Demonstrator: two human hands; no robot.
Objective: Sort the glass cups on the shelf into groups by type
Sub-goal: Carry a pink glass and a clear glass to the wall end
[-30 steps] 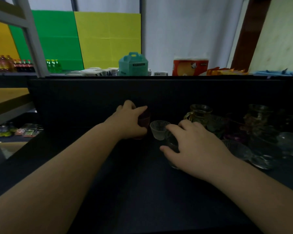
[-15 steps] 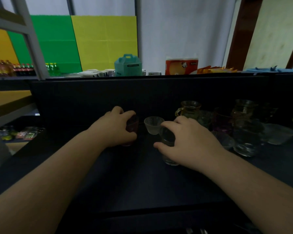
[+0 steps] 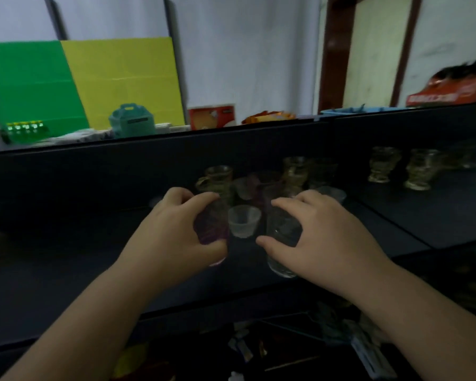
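Glass cups are spread along the dark shelf (image 3: 66,270), and two are held at its middle. On the left, a purple-tinted cup (image 3: 212,224) is wrapped by the curled fingers of the left hand (image 3: 173,237). Just beside it, a small frosted cup (image 3: 243,221) stands free between the hands. A clear tumbler (image 3: 282,237) is gripped by the right hand (image 3: 327,243), thumb in front. Behind, amber cups (image 3: 217,180) are crowded, and further right two footed cups (image 3: 421,173) stand well apart; in the dim blur, their exact types can only be guessed. The glass is judged stiff, smooth, slippery and breakable, best taken round the wall at mid-height.
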